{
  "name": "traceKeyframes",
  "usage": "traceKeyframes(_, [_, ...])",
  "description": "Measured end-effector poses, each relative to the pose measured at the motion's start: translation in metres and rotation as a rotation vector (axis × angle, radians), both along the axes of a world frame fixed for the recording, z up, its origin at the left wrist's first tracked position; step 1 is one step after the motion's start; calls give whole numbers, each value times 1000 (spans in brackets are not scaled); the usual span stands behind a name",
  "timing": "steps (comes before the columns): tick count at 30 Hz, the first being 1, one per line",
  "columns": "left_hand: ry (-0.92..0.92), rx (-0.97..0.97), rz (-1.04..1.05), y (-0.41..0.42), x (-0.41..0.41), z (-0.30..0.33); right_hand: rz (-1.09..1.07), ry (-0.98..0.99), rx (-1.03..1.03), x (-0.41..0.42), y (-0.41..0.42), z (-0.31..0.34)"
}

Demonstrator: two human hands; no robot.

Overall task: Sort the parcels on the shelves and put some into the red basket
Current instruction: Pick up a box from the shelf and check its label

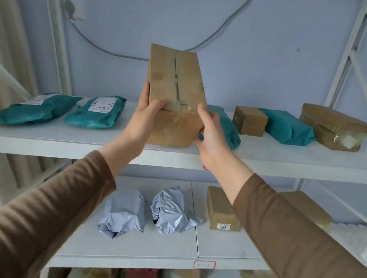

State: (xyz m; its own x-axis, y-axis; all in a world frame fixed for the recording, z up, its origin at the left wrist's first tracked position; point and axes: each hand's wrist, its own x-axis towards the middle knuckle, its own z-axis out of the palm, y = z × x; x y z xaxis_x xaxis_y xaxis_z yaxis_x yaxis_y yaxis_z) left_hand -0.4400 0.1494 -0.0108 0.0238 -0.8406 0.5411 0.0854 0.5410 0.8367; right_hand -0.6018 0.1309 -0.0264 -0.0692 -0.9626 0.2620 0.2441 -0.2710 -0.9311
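A tall brown cardboard box stands tilted at the front of the upper white shelf. My left hand grips its left side, thumb on the front face. My right hand holds its lower right corner, fingers wrapped behind. Two teal mailer bags lie to the left on that shelf. A third teal bag lies just behind my right hand. A small brown box, another teal bag and a taped brown parcel lie at the right. No red basket is in view.
The lower shelf holds two crumpled grey bags and a brown box with a label; another box is half hidden by my right sleeve. White shelf posts rise at both sides. A grey cable hangs on the wall.
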Motion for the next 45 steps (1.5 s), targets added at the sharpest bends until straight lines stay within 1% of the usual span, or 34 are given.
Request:
traceKeyframes(3, [-75,-58,21,38,-7,-30,57,-66,-52,-15,43,-23])
traceKeyframes(7, [-216,-201,85,79,-24,-56,41,-3,-143,-34,88,-46])
traceKeyframes(8, [-209,-226,77,84,-28,-61,20,24,-165,-39,96,-50])
traceKeyframes(10, [-130,-221,-6,92,-33,-70,-16,51,-232,-47,110,-53])
traceKeyframes(12, [18,-125,-111,96,-37,-73,-63,83,-337,-52,123,-52])
traceKeyframes(13, [123,-41,-149,97,-39,-72,-120,153,-414,-55,128,-52])
traceKeyframes(15, [343,146,-229,96,-41,-71,-248,407,-567,-54,140,-53])
traceKeyframes(16, [410,221,-258,95,-40,-72,-294,538,-623,-52,146,-54])
traceKeyframes(18, [446,324,-290,95,-40,-75,-348,765,-711,-46,156,-55])
traceKeyframes(20, [476,362,-340,95,-39,-80,-404,901,-786,-40,164,-55])
traceKeyframes(23, [548,392,-399,97,-39,-89,-421,861,-844,-43,164,-56])
traceKeyframes(26, [590,384,-401,93,-36,-94,-413,819,-762,-56,160,-55])
traceKeyframes(28, [567,357,-364,88,-32,-95,-351,723,-576,-67,158,-54])
traceKeyframes(31, [495,326,-325,81,-27,-97,-148,444,-152,-81,156,-48])
traceKeyframes(32, [459,315,-314,79,-25,-98,-56,342,-63,-85,154,-48])
traceKeyframes(34, [387,280,-266,74,-21,-99,44,218,-7,-90,151,-50])
traceKeyframes(36, [280,174,-191,67,-15,-97,15,214,-73,-90,148,-56])
traceKeyframes(39, [172,12,-62,62,-9,-90,-75,285,-232,-90,141,-65])
traceKeyframes(41, [137,-6,-21,59,-10,-87,-158,380,-360,-86,138,-69])
traceKeyframes(45, [195,59,10,53,-13,-87,-440,683,-777,-72,137,-71])
